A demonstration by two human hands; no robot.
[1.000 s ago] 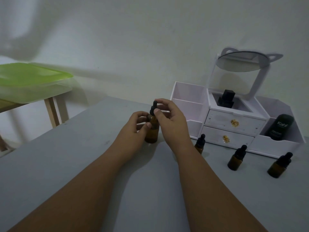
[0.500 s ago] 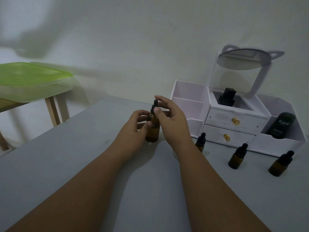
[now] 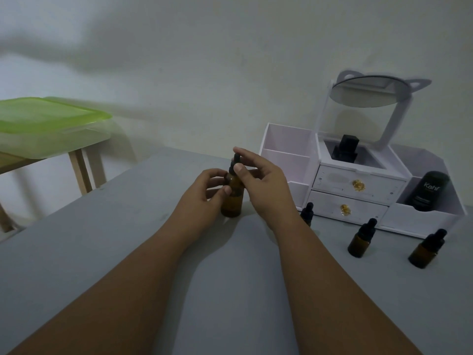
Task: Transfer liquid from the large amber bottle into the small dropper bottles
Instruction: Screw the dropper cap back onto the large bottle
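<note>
The large amber bottle stands upright on the grey table at centre. My left hand grips its body from the left. My right hand pinches its black dropper cap between thumb and fingers. Three small amber dropper bottles with black caps stand to the right: one partly hidden behind my right wrist, one in the middle, one at the far right.
A white organiser with two drawers, a tilted mirror, a black bottle and a dark Kahf tube stands at the back right. A green-lidded plastic box rests on a wooden stand at the left, beyond the table's edge.
Both hands stay on the large bottle. My right fingers have shifted slightly around the dropper cap; the bottle remains in place.
</note>
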